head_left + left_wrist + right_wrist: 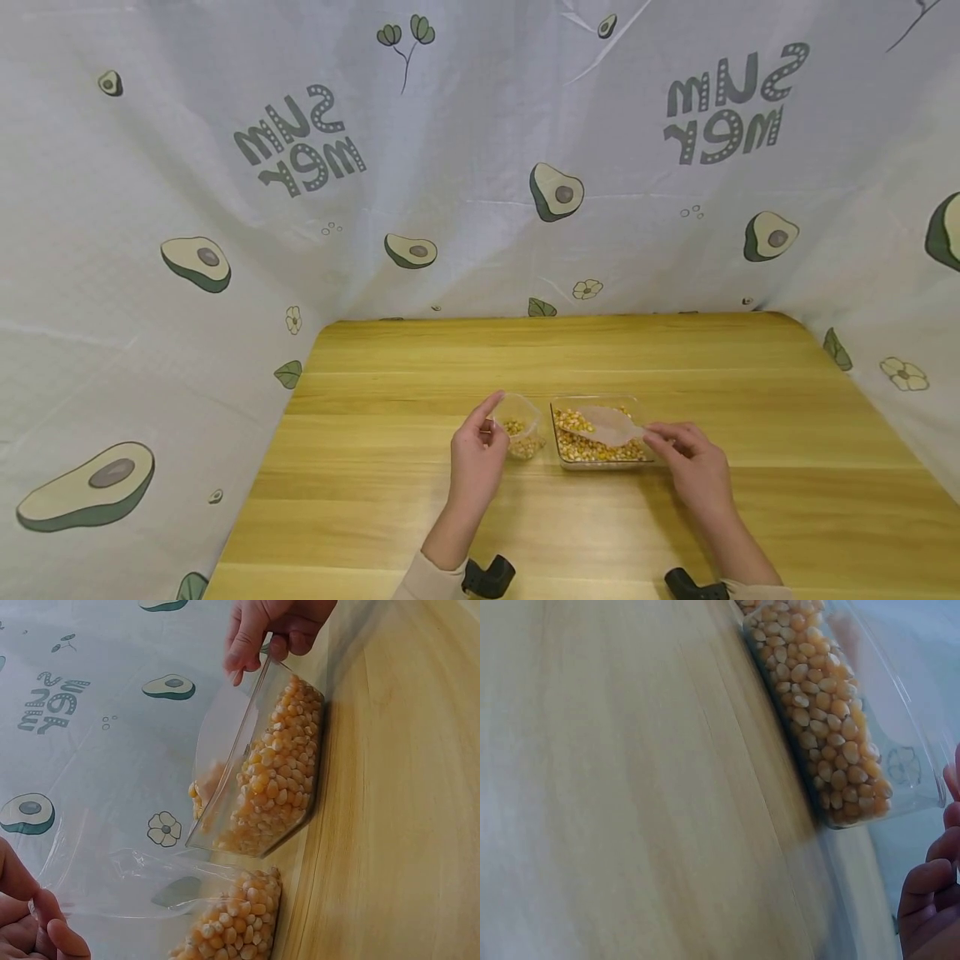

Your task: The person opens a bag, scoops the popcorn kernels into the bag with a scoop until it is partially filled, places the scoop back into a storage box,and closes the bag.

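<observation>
My left hand (pixel 478 457) pinches the edge of a clear plastic bag (pixel 528 443), which stands on the table with corn kernels (pixel 236 926) in its bottom. To the right of the bag sits a rectangular clear glass container (pixel 603 465), partly filled with corn kernels (pixel 829 727). Over the container, my right hand (pixel 697 468) grips a pale translucent scoop (pixel 611 425) by its handle end. Some kernels (pixel 196 799) lie at the scoop's left tip. In the right wrist view, the glass wall stands between the camera and the scoop, which shows only faintly.
Both hands work above a wooden table (pixel 390 492). A white curtain (pixel 465 150) printed with avocados hangs behind the table and along its sides. Black wrist mounts (pixel 489 577) are strapped at both sleeves.
</observation>
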`<state>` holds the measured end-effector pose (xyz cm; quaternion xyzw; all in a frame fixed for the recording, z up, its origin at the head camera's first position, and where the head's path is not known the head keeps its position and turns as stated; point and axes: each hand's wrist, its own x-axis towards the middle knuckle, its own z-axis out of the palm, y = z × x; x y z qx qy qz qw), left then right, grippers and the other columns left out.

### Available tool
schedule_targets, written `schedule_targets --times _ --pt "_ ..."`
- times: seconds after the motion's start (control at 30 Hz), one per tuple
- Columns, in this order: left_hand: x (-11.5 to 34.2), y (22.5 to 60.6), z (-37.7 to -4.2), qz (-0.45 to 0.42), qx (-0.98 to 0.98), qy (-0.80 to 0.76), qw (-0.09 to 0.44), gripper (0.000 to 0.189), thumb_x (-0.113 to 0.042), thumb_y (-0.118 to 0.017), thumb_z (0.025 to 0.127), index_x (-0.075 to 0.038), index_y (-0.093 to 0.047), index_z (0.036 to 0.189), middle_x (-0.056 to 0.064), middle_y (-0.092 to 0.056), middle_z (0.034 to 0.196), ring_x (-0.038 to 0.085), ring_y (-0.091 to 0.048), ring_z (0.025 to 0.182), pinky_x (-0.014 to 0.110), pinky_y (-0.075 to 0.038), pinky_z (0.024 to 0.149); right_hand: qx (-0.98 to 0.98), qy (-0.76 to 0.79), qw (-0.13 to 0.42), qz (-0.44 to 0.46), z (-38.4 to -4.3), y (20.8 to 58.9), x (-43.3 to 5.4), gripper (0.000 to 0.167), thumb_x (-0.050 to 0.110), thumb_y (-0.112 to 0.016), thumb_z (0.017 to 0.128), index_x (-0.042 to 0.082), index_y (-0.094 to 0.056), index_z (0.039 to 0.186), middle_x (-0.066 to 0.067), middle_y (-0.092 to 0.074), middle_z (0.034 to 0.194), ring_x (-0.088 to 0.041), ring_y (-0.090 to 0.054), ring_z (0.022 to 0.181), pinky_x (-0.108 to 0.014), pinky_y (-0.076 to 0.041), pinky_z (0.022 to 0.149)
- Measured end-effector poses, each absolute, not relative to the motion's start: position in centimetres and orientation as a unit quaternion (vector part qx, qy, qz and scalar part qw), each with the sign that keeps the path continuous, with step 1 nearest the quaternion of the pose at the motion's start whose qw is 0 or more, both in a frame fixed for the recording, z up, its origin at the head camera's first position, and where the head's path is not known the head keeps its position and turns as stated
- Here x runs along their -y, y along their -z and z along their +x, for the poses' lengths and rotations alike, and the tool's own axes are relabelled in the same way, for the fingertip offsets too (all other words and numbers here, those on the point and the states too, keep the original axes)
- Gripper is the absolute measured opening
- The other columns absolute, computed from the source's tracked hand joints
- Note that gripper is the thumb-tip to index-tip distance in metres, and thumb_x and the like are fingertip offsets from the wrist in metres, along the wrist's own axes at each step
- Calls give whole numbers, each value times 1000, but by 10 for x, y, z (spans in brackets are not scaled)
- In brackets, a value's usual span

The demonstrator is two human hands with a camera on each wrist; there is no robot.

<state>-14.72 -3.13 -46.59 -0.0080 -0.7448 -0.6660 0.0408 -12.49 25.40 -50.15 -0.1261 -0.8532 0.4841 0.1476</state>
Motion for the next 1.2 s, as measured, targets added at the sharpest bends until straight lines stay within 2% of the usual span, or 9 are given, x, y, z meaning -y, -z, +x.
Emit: schedule_targets --times 0.63,0.87,1.2 --pt "30 466 -147 -13 747 664 43 48 1 -50 94 -21 -64 134 9 -58 90 8 -43 60 14 -30 44 841 -504 150 -125 -120 489 -258 31 27 -71 93 3 -74 112 27 -57 88 -5 -44 70 -23 -39 54" --pt "29 466 -147 -14 748 662 47 47 2 -50 94 -20 -65 134 9 -59 90 6 -42 60 13 -30 45 820 -538 157 -121 -119 480 -254 28 22 -72 92 2 -73 111 22 -56 84 -7 -43 67 -25 -38 53" --pt "28 467 -147 -26 742 668 55 47 4 -51 94 -17 -64 134 21 -59 94 7 -43 63 12 -30 46 810 -554 166 -94 -117 468 -246 25 17 -72 92 1 -73 111 22 -60 90 -6 -47 73 -22 -41 57"
